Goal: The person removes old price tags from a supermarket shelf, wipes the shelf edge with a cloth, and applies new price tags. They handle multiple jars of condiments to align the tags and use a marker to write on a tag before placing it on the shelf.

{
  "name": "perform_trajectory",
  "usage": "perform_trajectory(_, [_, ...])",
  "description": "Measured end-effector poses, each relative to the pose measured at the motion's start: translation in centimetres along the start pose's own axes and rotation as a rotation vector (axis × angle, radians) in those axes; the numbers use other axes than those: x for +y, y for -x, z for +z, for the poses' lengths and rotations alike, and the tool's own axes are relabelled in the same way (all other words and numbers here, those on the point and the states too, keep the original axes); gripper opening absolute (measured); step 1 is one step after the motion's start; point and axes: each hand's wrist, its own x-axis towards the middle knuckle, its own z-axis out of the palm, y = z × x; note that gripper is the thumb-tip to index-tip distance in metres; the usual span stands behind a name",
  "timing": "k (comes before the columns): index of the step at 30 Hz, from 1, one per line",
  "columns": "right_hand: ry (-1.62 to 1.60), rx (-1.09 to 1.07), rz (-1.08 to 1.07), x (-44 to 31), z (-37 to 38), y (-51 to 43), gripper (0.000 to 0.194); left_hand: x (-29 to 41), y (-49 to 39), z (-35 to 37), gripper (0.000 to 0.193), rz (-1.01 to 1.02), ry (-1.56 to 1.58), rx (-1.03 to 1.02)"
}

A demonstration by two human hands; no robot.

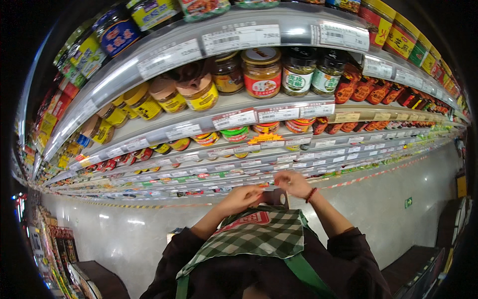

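My left hand (pixel 243 197) is raised in front of the apron, its fingers curled inward. To its right and a little higher is my right hand (pixel 293 184), with bent fingers and a red bracelet (pixel 311 195) on the wrist. Whether either hand pinches something small is not clear. Just beneath them a brown box-like object (pixel 278 197) shows partly, cut off by the green-and-white checked apron (pixel 261 231). Beyond both hands rise the lower tiers of a supermarket shelf (pixel 231 164).
Upper tiers carry glass jars with black lids (pixel 297 73), yellow-labelled jars (pixel 199 93) and red-labelled bottles (pixel 347 88). Price-tag rails (pixel 242 37) edge each tier. Grey floor (pixel 130 224) lies around me, with striped tape (pixel 127 205) near the shelf. Dark display stands (pixel 410 261) are behind on both sides.
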Motion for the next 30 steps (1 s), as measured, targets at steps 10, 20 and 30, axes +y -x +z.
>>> perform_trajectory(10, [-0.677,-0.638,-0.14,0.7,6.1,1.3,0.03,-5.2,1.7,0.9,0.028,0.036,-0.535,-0.088])
perform_trajectory(20, [0.071,-0.761,-0.468,1.6,8.5,-1.0,0.03,-3.5,-0.3,0.3,0.02,-0.034,-0.716,-0.052])
perform_trajectory(30, [0.401,-0.909,-0.03,0.3,10.4,-4.4,0.055,-2.5,1.5,2.1,0.007,0.171,-0.834,0.342])
